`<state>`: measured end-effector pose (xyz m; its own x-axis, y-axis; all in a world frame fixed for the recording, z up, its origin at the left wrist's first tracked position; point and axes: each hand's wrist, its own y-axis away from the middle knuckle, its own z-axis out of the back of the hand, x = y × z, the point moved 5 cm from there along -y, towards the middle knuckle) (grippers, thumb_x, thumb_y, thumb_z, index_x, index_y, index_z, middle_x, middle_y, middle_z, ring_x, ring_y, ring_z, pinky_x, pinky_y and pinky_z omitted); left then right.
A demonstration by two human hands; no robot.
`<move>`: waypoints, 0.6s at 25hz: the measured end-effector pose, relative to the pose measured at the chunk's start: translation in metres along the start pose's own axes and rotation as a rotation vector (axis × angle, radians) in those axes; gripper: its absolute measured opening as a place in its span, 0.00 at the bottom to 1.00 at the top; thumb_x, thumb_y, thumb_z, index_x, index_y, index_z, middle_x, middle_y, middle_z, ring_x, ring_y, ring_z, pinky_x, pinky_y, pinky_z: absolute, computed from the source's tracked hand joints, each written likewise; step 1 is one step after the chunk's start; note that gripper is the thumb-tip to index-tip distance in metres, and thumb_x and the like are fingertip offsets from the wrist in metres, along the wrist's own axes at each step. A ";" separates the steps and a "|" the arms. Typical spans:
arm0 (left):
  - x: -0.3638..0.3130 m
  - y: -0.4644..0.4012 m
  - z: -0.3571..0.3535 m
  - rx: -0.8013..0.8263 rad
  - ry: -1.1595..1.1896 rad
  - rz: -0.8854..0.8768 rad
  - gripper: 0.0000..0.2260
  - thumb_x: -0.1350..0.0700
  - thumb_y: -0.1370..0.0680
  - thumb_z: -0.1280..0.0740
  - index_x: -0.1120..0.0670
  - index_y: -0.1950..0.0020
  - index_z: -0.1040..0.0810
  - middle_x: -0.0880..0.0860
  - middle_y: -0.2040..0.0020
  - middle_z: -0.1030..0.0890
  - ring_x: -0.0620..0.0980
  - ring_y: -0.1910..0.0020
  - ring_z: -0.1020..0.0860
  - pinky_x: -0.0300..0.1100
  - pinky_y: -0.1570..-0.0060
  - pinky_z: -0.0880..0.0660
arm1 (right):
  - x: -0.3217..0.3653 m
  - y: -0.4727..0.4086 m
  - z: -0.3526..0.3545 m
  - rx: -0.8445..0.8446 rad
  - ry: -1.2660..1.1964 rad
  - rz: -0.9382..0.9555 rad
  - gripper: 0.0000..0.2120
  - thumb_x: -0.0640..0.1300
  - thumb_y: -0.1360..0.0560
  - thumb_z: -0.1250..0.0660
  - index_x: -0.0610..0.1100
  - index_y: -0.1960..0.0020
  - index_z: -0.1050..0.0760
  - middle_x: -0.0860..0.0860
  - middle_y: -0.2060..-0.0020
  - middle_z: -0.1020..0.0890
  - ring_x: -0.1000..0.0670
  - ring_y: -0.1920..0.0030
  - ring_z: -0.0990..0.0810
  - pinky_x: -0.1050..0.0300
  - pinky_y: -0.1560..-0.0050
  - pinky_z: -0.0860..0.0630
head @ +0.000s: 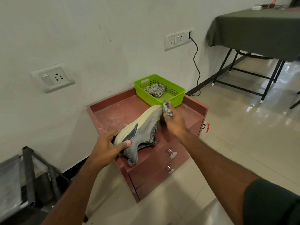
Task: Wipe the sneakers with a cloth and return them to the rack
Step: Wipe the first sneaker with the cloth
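Now left hand (106, 147) grip round sneaker (142, 127) heel, right hand (174, 122) pinching cloth (167, 108) against toe

A reddish-brown drawer cabinet (113, 109) with a raised rim stands against the white wall (81, 38). Its front carries two drawers, each fitted with a chrome knob (172, 153). A lime-green perforated basket (176, 96) sits on the cabinet's far corner, nearest the wall. Two socket plates are mounted on the wall: a single socket plate (52, 77) to the left and a double socket plate (177, 40) to the right, with a black cable (196, 62) hanging from the latter down to the tiled floor (235, 127). A folding table (253, 75) covered by a dark green cloth (253, 30) stands at the upper right.
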<state>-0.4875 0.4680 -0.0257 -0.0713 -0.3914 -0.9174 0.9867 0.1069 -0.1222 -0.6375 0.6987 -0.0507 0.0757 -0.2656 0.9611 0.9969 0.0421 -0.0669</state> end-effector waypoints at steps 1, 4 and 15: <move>0.001 -0.001 0.000 -0.004 0.001 0.003 0.18 0.60 0.26 0.24 0.43 0.40 0.19 0.49 0.50 0.13 0.52 0.54 0.14 0.57 0.53 0.17 | 0.003 0.003 -0.014 0.092 0.046 0.019 0.26 0.39 0.19 0.38 0.47 0.22 0.39 0.52 0.35 0.25 0.52 0.37 0.25 0.61 0.40 0.28; 0.004 -0.003 0.003 -0.028 0.028 0.010 0.18 0.61 0.26 0.25 0.48 0.38 0.19 0.49 0.49 0.13 0.49 0.53 0.14 0.53 0.52 0.16 | 0.016 0.019 -0.038 0.225 0.283 0.266 0.25 0.36 0.21 0.37 0.45 0.25 0.32 0.46 0.26 0.32 0.50 0.24 0.37 0.63 0.27 0.42; 0.009 -0.006 0.007 -0.046 0.138 0.049 0.18 0.61 0.24 0.26 0.50 0.36 0.19 0.50 0.48 0.13 0.51 0.50 0.14 0.49 0.54 0.16 | 0.010 0.008 0.025 0.047 -0.787 -0.226 0.12 0.45 0.19 0.36 0.47 0.36 0.26 0.44 0.43 0.17 0.43 0.45 0.16 0.40 0.48 0.18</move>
<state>-0.4926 0.4576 -0.0306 -0.0454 -0.2561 -0.9656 0.9820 0.1660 -0.0901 -0.6295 0.7207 -0.0343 -0.1824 0.4804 0.8579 0.9828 0.1137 0.1453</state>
